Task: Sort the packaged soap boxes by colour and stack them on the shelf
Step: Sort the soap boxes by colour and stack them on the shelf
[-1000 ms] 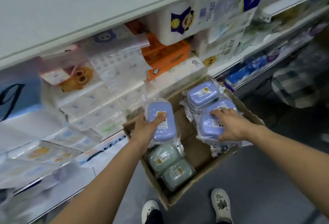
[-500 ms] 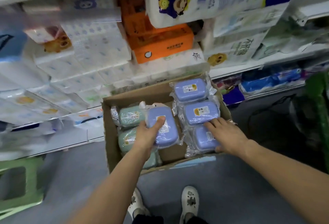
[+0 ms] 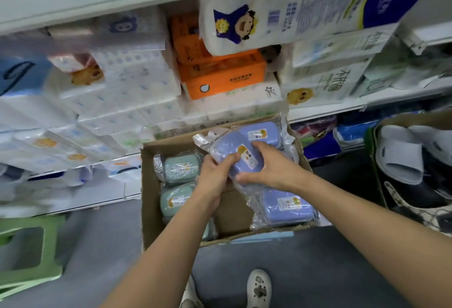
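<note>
An open cardboard box (image 3: 149, 200) sits on the floor below the shelf. Both hands hold one blue wrapped soap box (image 3: 234, 157) above its middle, tilted. My left hand (image 3: 215, 175) grips its lower left side and my right hand (image 3: 266, 166) curls round its right side. Two more blue soap boxes lie along the carton's right side, one at the back (image 3: 261, 134) and one at the front (image 3: 285, 206). Green soap boxes lie along the left side, one at the back (image 3: 182, 168) and one in front of it (image 3: 176, 200); my left arm partly hides another.
Shelves (image 3: 325, 112) behind the carton are packed with white tissue packs and an orange tissue pack (image 3: 223, 75). A green plastic stool (image 3: 29, 246) stands at the left. A second carton with slippers (image 3: 401, 158) is at the right. My shoes (image 3: 258, 288) stand on grey floor.
My right hand left the blue boxes at the right and joined my left hand on the held blue box, which is now lifted and tilted. The camera view shifted lower and closer.
</note>
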`<action>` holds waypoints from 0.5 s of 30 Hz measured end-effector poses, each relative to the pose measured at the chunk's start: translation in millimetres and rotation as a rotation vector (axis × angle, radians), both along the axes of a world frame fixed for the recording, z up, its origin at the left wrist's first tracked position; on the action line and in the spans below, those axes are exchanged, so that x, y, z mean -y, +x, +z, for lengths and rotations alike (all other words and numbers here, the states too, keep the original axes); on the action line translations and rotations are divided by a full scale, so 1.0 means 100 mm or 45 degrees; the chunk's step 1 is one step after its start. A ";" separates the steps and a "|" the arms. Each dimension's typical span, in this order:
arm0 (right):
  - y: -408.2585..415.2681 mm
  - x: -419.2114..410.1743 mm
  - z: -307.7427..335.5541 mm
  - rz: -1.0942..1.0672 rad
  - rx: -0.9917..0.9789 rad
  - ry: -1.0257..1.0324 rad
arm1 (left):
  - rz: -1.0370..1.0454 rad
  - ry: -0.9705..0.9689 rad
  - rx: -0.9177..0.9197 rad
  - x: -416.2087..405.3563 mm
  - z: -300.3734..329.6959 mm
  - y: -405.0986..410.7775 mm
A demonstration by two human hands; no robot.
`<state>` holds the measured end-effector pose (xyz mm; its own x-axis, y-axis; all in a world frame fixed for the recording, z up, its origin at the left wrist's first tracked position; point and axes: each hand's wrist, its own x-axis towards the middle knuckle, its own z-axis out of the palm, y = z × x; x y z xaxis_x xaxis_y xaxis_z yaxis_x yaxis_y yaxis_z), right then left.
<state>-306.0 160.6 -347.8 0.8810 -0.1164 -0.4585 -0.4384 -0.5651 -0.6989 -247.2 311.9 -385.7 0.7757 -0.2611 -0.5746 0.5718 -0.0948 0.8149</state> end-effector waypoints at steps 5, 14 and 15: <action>0.12 0.21 -0.06 0.008 0.064 -0.204 | -0.083 0.036 0.021 0.03 0.02 0.05; -0.08 0.67 -0.30 0.559 -0.057 -0.811 | -0.244 0.771 0.217 -0.92 -0.38 0.02; -0.08 0.67 -0.32 0.571 -0.068 -0.822 | -0.273 0.826 0.270 -1.00 -0.42 0.00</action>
<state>-314.2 93.4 -380.3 0.8857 -0.0126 -0.4641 -0.0959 -0.9830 -0.1564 -246.9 411.7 -427.8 0.8579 -0.0770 -0.5079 0.3214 -0.6908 0.6476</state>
